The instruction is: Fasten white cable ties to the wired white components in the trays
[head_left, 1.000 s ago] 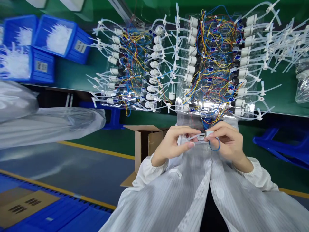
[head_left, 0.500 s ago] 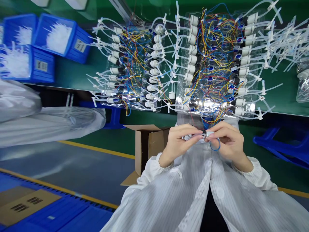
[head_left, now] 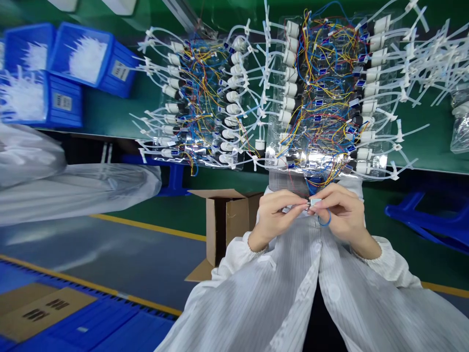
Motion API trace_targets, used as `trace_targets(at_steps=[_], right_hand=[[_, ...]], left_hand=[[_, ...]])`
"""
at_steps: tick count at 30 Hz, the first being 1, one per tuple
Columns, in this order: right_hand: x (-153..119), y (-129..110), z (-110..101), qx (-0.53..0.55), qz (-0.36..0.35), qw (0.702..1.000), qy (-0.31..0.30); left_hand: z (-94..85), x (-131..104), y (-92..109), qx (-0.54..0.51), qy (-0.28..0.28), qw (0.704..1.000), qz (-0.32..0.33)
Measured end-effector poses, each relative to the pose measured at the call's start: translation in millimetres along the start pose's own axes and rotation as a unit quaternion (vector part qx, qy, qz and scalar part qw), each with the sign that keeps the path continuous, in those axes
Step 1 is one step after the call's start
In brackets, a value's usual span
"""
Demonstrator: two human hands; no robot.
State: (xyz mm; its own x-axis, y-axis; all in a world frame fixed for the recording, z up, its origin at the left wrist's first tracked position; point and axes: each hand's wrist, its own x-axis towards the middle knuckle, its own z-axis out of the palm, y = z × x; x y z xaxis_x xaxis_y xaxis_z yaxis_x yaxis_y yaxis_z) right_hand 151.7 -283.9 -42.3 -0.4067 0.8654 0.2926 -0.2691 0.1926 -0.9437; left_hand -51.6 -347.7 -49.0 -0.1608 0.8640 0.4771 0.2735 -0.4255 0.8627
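Note:
Close to my body, just in front of the table edge, my right hand (head_left: 342, 210) pinches a small silver, box-shaped part (head_left: 315, 201). A thin blue wire (head_left: 324, 221) loops down from beneath it. My left hand (head_left: 279, 211) is closed in a pinch at the part's left end; what lies between those fingertips is too small to make out. Beyond both hands, a clear plastic tray (head_left: 271, 159) carries rows of white-and-black cylindrical pieces with tubes and tangled coloured wires (head_left: 322, 117).
A second wired tray (head_left: 205, 102) lies to the left. Blue bins (head_left: 119, 73) of white pieces stand at the far left, above a co-worker's white sleeve (head_left: 110, 190). An open cardboard box (head_left: 236, 220) sits beside my left arm. Blue stools (head_left: 421, 215) flank me.
Both hands have shifted very slightly, the right one a little to the left with the silver part. The pinches look the same.

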Motion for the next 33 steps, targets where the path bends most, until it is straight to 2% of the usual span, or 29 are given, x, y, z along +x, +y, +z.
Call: trace_targets(at_steps=[4,12,17,21,24,26,30,33], right_hand=[[7.0,-4.0,-1.3,-0.001,0.008,1.000,-0.024],[10.1,-0.6,-3.3,-0.002,0.043,0.998,-0.039],[3.7,10.1,6.2,0.067,0.077,0.995,0.005],[2.7,9.7,7.9,0.045,0.028,0.998,0.032],[4.6,7.5,2.4,0.036,-0.005,0.999,0.016],[5.6,7.7,-1.8,0.024,-0.004,1.000,-0.002],[4.4,12.7,-4.4,-0.002,0.057,0.998,-0.022],[3.2,13.4,-2.5,0.018,0.085,0.996,-0.033]], left_hand=[[3.0,-5.0,-1.7,-0.004,0.020,1.000,-0.006],[3.4,-4.0,-1.8,-0.003,0.007,1.000,-0.006],[2.7,3.3,-4.2,-0.025,0.007,1.000,0.002],[-2.4,10.0,-9.6,-0.003,0.008,0.999,0.047],[-5.1,12.2,-12.6,0.033,0.002,0.993,0.113],[-5.2,11.7,-13.2,0.041,-0.005,0.991,0.131],[-4.1,8.8,-11.5,0.014,-0.027,0.996,0.084],[-6.4,10.1,-10.7,-0.024,-0.046,0.998,0.042]])
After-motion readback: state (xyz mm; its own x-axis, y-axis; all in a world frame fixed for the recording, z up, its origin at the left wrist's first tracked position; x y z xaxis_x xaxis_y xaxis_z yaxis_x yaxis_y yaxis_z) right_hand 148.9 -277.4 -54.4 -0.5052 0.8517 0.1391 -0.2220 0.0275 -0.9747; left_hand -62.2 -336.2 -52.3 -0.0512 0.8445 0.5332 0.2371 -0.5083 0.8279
